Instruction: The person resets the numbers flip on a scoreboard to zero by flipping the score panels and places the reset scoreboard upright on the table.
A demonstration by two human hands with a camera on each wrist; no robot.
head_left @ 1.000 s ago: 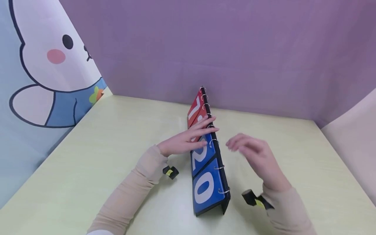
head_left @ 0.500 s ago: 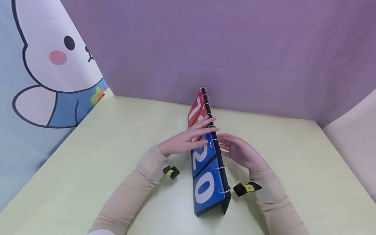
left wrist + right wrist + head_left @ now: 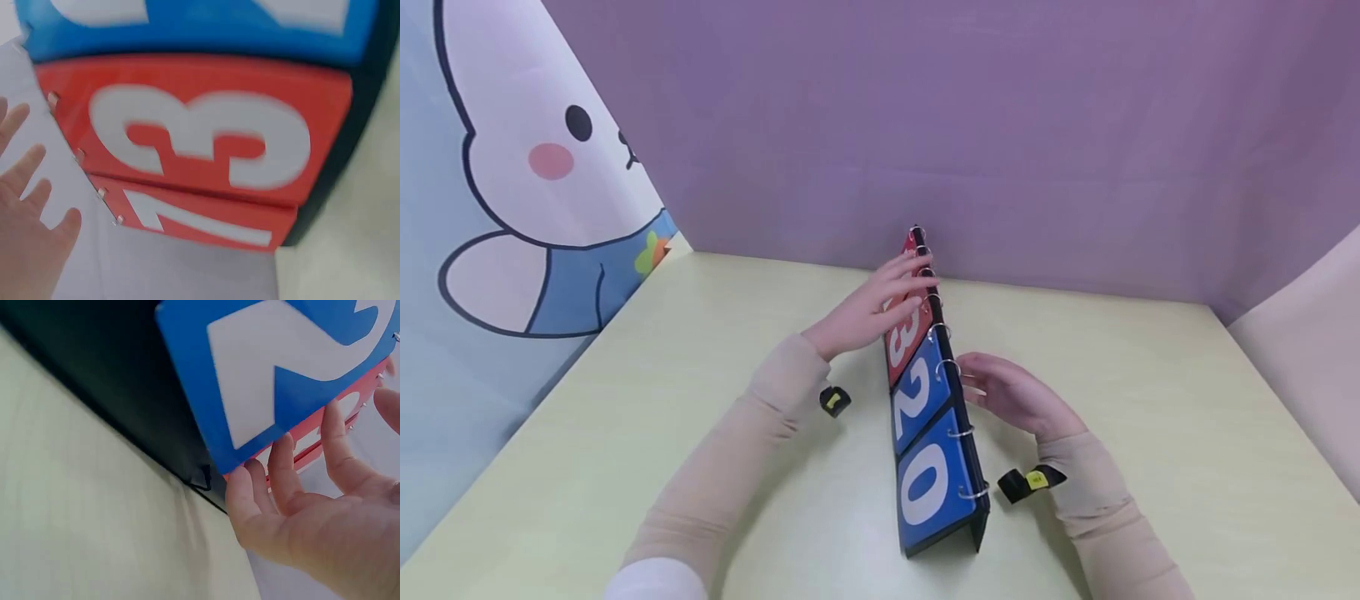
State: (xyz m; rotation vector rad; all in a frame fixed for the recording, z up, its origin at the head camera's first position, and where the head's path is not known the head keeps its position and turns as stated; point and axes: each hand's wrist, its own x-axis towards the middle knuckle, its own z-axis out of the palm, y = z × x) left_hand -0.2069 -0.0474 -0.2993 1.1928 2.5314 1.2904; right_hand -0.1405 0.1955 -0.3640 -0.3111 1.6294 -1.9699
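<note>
You have open pale green desk (image 3: 625,433) on both sides of the tent-shaped flip scoreboard with red and blue number cards (image 3: 925,400), which stands as a long ridge down the middle and blocks any straight pass across. Your left hand (image 3: 868,308) lies against its far red cards, your right hand (image 3: 1011,396) just behind the blue ones. The purple back wall (image 3: 1000,150) closes the far edge, and the cartoon-rabbit curtain (image 3: 512,208) hems in the left side.

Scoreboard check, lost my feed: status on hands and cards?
Left hand open, fingers on the far red cards. Right hand open against the scoreboard's back side. Red 3, blue 2 and 0 showing. Nothing in the way.
</note>
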